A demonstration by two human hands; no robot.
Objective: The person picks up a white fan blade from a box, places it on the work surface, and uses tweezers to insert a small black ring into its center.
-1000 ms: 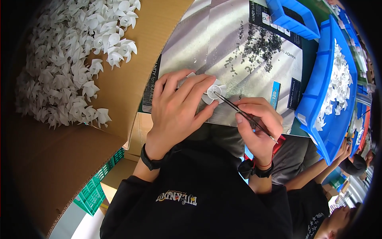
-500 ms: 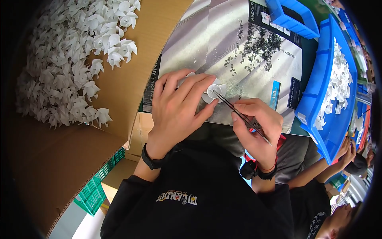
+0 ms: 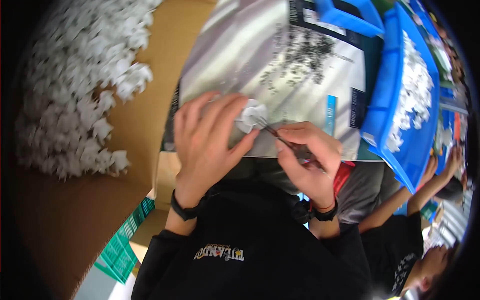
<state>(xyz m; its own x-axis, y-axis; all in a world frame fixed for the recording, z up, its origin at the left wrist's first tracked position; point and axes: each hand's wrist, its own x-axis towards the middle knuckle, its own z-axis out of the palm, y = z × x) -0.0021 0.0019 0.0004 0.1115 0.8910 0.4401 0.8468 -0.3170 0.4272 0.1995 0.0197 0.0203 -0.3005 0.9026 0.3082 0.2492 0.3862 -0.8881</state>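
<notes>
A small white fan blade [image 3: 254,113] rests on the printed cardboard sheet [image 3: 225,65]. The thumb and fingers of my left hand [image 3: 206,137] are closed on it from the left. In my right hand [image 3: 311,157] is a pair of dark tweezers [image 3: 271,131], pinched between thumb and fingers. Their tips reach to the middle of the fan blade; blur hides whether anything is between them. Farther back on the sheet lie many tiny black rings [image 3: 306,52], loosely scattered.
At left, a big cardboard box [image 3: 165,45] holds a heap of white fan blades [image 3: 82,95]. A long blue bin [image 3: 377,107] at right carries more, with a smaller blue bin [image 3: 345,16] behind. A green crate [image 3: 117,255] stands lower left. Another person's hands [image 3: 447,167] work at far right.
The whole view has shifted and blurred, so the scene sits farther left. The fan blade looks turned or tilted under the tweezers. Both hands keep their grips.
</notes>
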